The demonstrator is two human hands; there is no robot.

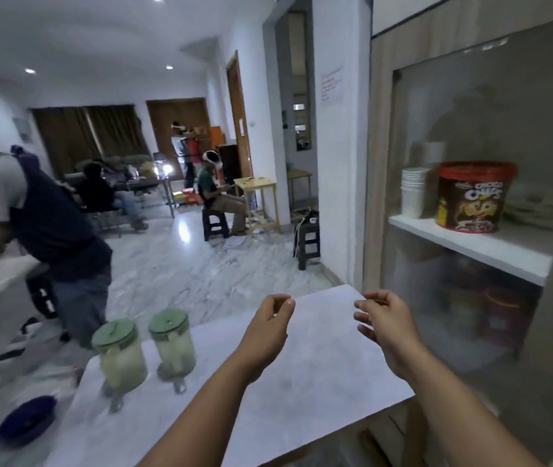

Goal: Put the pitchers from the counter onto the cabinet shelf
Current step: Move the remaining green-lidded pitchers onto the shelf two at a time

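Both pitchers (147,348) sat near the desk's (319,365) left edge, left hand (268,328) and right hand (383,321) loose and empty, so a careless grab could've tipped one off.

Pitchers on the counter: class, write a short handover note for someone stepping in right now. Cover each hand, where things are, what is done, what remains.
Left hand: empty, fingers loosely curled, raised over the counter.
Right hand: empty, open, raised near the cabinet.
Two green-lidded pitchers, near pitcher and far pitcher, stand upright side by side at the counter's left end.
Cabinet shelf holds a cup stack and a cereal tub.
Done: nothing.
Left: move both pitchers to the shelf.
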